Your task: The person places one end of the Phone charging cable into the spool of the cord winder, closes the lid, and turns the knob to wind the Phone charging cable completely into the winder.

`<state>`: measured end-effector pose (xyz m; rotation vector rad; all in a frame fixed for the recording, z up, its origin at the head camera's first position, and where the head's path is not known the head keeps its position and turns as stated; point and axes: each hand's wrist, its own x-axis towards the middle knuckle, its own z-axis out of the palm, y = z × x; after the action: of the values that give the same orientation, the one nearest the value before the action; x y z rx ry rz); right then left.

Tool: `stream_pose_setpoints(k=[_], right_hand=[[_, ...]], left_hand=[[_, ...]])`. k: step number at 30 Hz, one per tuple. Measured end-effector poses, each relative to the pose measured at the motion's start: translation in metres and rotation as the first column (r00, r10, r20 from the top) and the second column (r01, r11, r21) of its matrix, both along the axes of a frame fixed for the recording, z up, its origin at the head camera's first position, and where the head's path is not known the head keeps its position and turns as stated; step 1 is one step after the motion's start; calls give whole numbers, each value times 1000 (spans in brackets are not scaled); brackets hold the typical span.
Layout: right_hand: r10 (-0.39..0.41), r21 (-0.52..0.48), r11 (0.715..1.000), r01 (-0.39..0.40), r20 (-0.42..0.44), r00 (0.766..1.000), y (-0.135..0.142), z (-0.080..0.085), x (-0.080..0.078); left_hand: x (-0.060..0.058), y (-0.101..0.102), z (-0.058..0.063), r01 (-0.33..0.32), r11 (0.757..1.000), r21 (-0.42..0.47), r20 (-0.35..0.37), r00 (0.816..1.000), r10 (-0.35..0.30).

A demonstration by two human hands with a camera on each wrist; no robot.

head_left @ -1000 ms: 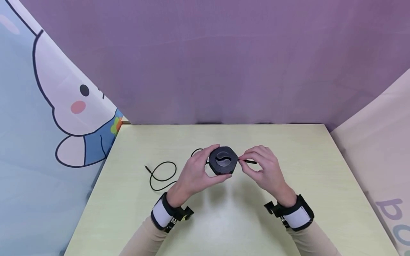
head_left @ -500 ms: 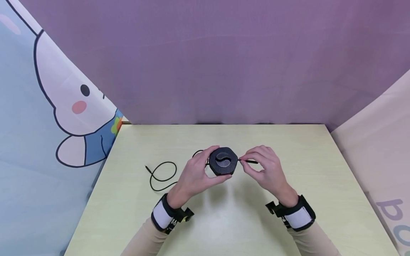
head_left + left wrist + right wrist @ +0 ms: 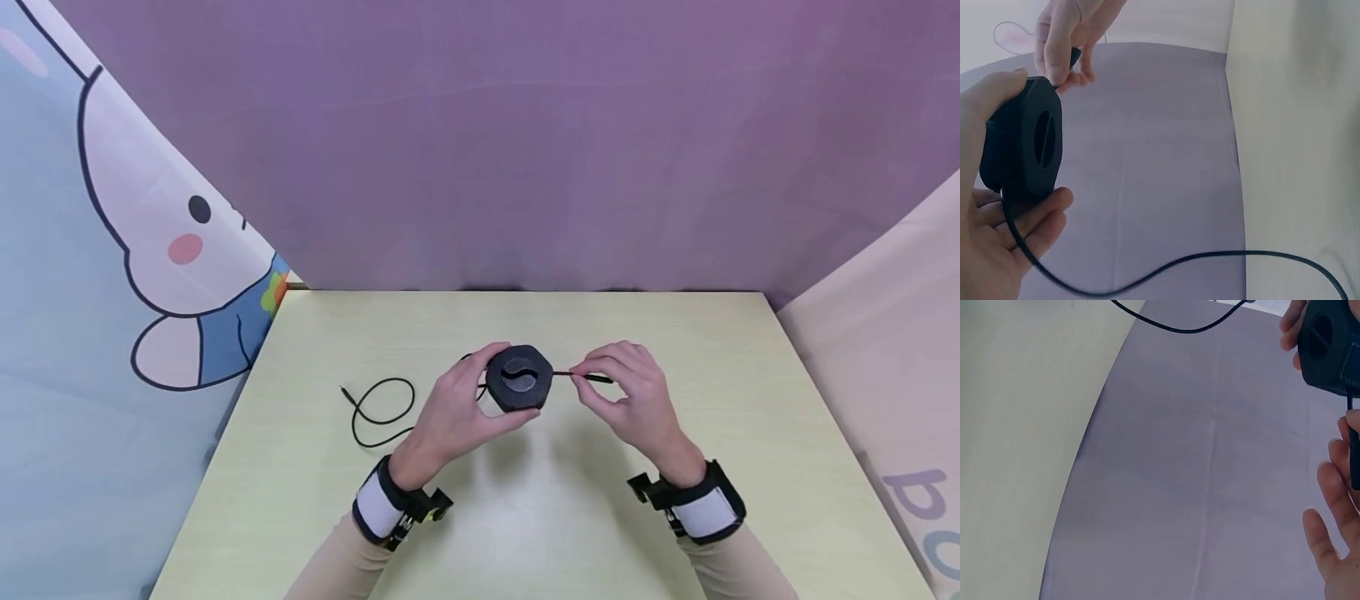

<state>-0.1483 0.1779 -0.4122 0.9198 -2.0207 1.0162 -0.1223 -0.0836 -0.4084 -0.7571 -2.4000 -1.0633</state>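
Note:
In the head view my left hand (image 3: 450, 408) grips a black hexagonal cable winder (image 3: 519, 390) by its edges, thumb on the near side and fingers on the far side. The winder is raised above the table, with a round recess and curved divider on its face. To its right, my right hand (image 3: 633, 404) pinches the black cable between thumb and index finger. A short stretch of cable runs taut from winder to fingertips, and its dark plug end (image 3: 600, 379) sticks out past them. From the winder's other side hangs the trailing cable (image 3: 1229, 253), plain in the left wrist view.
The trailing cable's loop lies on the pale table (image 3: 750, 467) at left, ending in a small plug (image 3: 347, 395). A purple cloth (image 3: 525, 167) hangs behind the table. A cartoon-printed cloth (image 3: 45, 417) stands at left, a pale one (image 3: 892, 350) at right.
My right hand has moved slightly right, away from the winder, and more cable now shows between them. My left hand and the winder have shifted slightly left.

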Motion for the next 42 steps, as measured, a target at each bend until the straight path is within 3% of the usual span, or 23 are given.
stream_pose_setpoints(k=[5,42], right_hand=[[-34,-68,997,37,41,999,20,-6,-4],[-130,-54,989,141,171,977,45,5,-9]], left_hand=[[2,-14,1,-55,998,35,44,998,53],[0,-24,6,-72,996,53,80,994,68]])
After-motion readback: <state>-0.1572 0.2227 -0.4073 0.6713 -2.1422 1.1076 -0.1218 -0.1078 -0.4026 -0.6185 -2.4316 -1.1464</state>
